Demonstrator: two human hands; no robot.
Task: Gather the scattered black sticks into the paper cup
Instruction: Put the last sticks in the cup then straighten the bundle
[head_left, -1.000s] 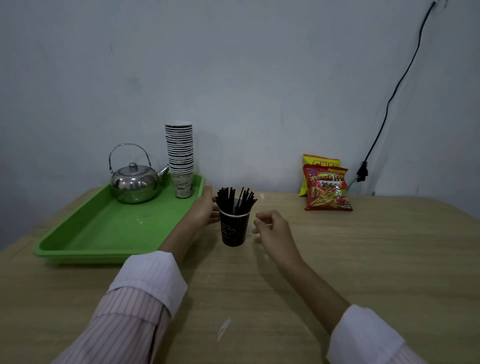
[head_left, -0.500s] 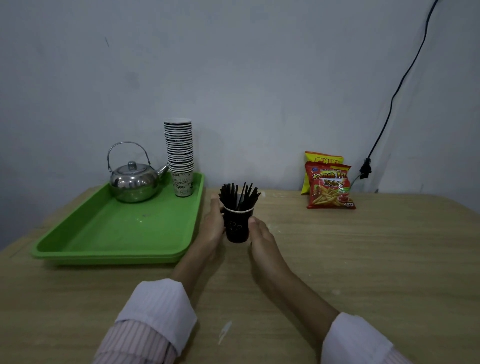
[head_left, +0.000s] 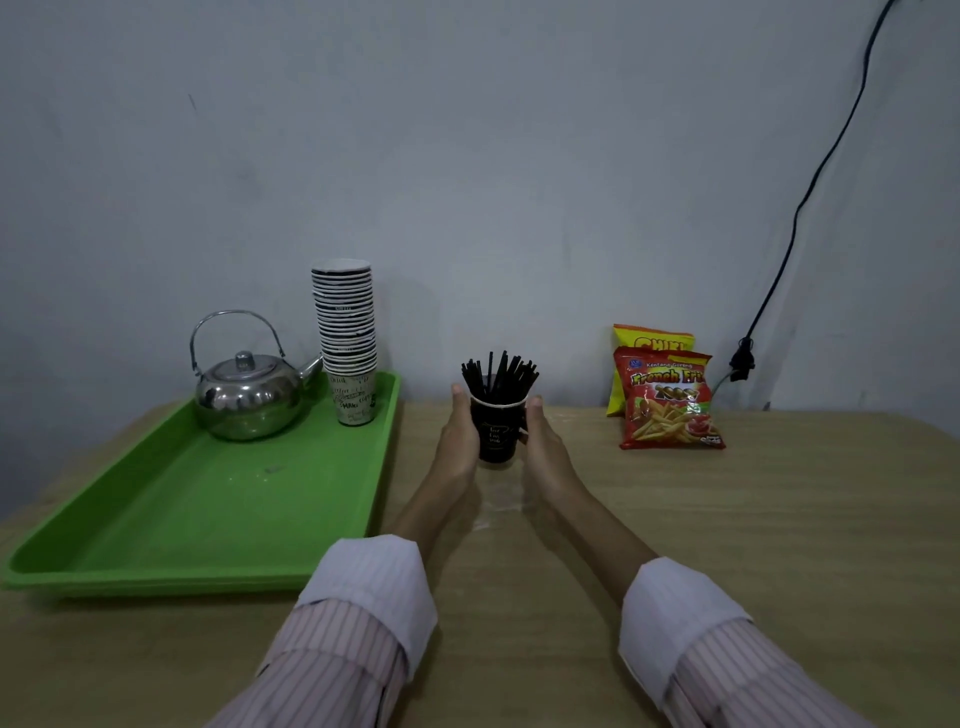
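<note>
Both hands (head_left: 543, 441) clasp paper cup (head_left: 496, 431) beside "French Fries" bag (head_left: 670, 400).

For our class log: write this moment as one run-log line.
hands: left, right clasp cup | sticks: upright in cup | table: no loose sticks seen

Paper cup (head_left: 496, 434): black wall with small pale lettering, white rim, standing upright on the wooden table near its far edge, at about 12 o'clock from the wearer. Black sticks (head_left: 500, 376): a full bundle of thin straight rods standing in the cup, upper halves clear of the rim and fanned out, tips leaning between roughly 11 and 1 o'clock. The cup's left and right walls are covered, so only the front face and rim show.
</note>
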